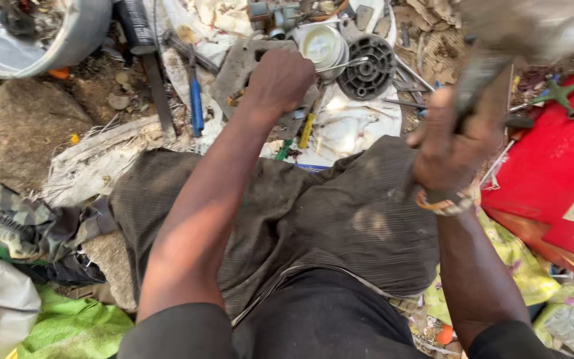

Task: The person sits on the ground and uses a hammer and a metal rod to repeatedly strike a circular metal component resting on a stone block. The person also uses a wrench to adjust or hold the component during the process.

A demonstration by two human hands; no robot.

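1. Grey metal is what the left hand [280, 80] presses on: a flat, worn metal plate [244, 66] in the upper middle of the head view. The fingers are curled shut over its edge in a fist, the arm straight behind them, which to my eye pins the piece flat on the white cloth [350, 126] so it cannot skid.

2. Right of centre, the right hand [450, 149] is wrapped tight round a dark handle. The hammer [499, 46] it belongs to runs up into the upper right corner, where the head is a grey blur. It is held high, well above the plate, with a band at the wrist; I would judge that height is for swinging.

3. Tools lie just beyond the plate, near enough to reach: a blue-handled screwdriver [196, 103] left of the fist, a yellow-handled tool [307, 129] below it, and a black slotted disc [369, 66] beside a white cup [322, 45].

4. At the right edge a red metal panel [553, 159] lies flat with a green spinner-shaped tool [561, 93] on its upper corner. A grey tub [68, 40] fills the upper left.

5. Dark trousers spread across the middle show the person sitting low over the work.
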